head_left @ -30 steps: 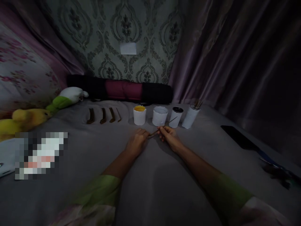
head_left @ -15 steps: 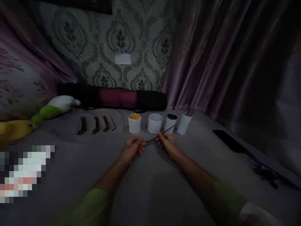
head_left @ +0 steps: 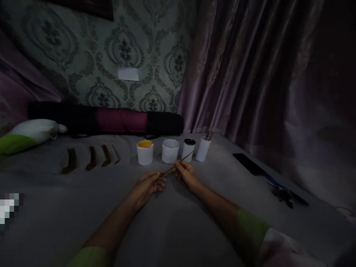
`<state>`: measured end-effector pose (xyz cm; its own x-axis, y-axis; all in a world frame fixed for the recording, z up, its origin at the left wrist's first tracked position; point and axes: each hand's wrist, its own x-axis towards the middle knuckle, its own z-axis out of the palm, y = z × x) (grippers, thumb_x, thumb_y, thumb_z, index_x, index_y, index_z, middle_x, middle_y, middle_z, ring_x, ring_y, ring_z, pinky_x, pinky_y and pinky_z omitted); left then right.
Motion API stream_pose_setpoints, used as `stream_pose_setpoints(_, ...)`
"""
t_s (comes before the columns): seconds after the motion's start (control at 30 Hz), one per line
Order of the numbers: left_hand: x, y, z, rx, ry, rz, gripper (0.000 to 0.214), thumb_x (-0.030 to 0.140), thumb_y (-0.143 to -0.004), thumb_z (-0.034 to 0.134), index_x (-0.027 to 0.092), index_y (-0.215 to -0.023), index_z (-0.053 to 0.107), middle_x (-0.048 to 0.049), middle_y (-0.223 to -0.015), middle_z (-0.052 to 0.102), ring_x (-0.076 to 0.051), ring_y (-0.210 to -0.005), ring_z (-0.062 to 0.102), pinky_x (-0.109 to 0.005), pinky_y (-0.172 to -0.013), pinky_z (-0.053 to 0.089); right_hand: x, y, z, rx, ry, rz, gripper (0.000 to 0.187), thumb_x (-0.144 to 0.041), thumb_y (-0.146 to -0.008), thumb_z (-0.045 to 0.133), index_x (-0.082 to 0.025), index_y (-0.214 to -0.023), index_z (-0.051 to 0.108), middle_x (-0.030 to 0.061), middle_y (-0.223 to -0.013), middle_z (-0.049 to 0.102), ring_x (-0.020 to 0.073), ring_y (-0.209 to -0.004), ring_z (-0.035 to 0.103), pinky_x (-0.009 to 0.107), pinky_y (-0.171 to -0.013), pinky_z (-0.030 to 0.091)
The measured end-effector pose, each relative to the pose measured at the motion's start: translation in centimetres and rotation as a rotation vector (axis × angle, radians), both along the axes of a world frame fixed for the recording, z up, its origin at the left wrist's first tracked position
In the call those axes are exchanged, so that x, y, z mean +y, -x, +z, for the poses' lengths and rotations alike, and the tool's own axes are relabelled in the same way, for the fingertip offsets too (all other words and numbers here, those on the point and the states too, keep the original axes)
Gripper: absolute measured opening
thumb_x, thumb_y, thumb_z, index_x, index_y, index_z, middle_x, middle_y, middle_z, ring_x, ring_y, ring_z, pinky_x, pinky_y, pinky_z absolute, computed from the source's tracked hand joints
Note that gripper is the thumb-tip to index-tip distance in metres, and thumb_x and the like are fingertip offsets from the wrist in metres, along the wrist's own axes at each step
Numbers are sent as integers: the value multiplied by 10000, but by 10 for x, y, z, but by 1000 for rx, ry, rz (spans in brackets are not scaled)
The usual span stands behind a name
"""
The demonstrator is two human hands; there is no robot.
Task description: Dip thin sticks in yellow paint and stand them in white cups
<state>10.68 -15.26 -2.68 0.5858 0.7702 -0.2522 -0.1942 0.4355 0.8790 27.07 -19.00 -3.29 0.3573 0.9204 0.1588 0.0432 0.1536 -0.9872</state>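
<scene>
Fingers (head_left: 179, 168) of the right hand (head_left: 189, 178) pinch a thin brown stick (head_left: 170, 171) between thumb and fingertips; it slants upward to the right, its slim end running past the grip. At its lower end the left hand (head_left: 147, 186) has its fingers curled together, the thumb laid toward them; whether they grip the stick or only meet its tip cannot be told.

Just beyond the right fingers stands a narrow white container (head_left: 185, 149) with a dark inside, and the stick's slim end crosses in front of it. Next to it, farther right, a tall white container (head_left: 202, 151) holds a few upright sticks (head_left: 209, 134). Beyond the gap between the hands is a wide pale pot (head_left: 170, 155); beyond the left fingers, a white pot with a yellow inside (head_left: 145, 156).

Farther left of the left fingers, four brown pieces (head_left: 91, 159) lie apart in a row on the grey cloth (head_left: 172, 237). Judging by this layout, those four look sorted and set out, while the stick in the fingers is not yet laid down and the tall container's sticks look untouched.
</scene>
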Motion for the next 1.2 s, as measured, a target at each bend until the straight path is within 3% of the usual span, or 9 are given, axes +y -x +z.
stream_pose_setpoints(0.57,-3,3,7,35,61,-4,124,105,-766,535,83,-866,606,-79,-727,637,-84,-567,563,-172,-516,452,-3,-1,-3,23,16,46,349,-481,-702,557,-161,-837,581,-15,-627,553,62,-446,449,175,-369,317)
stream_pose_setpoints(0.97,-2,6,7,33,51,-2,113,88,-759,529,85,-828,618,-78,-721,636,-81,-570,565,-167,-523,463,-8,-12,11,63,42,-37,331,-467,-678,582,-160,-800,592,-8,-639,548,59,-463,450,167,-369,318)
stream_pose_setpoints(1.2,-1,6,8,34,80,-9,113,74,-752,525,82,-810,623,-68,-707,632,-74,-556,559,-159,-513,460,-4,-28,14,127,-22,-75,352,-479,-666,600,-155,-803,605,1,-651,554,58,-471,447,166,-374,323)
